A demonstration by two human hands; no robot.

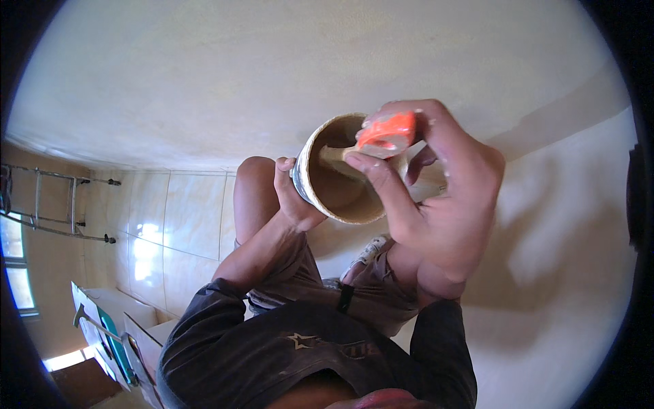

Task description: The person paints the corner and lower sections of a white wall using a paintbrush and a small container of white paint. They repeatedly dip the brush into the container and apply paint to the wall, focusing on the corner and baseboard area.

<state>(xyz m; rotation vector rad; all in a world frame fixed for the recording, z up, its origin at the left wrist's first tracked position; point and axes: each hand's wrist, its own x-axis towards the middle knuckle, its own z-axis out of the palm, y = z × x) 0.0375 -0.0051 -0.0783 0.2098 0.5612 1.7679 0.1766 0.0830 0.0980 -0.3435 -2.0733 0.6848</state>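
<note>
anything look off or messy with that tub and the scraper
Nothing is spilled. The round tub is tipped toward the camera in the left hand, its rim and inside coated with pale paste. The right hand holds the orange-handled scraper inside; its fingertips carry white specks.

A plain cream wall fills the upper field of view. Glossy beige floor tiles lie below it at the left, showing bright reflections. A metal ladder stands at the far left edge. At lower left, a long-handled tool rests beside flat teal and white boards. A window sits at the left rim.
</note>
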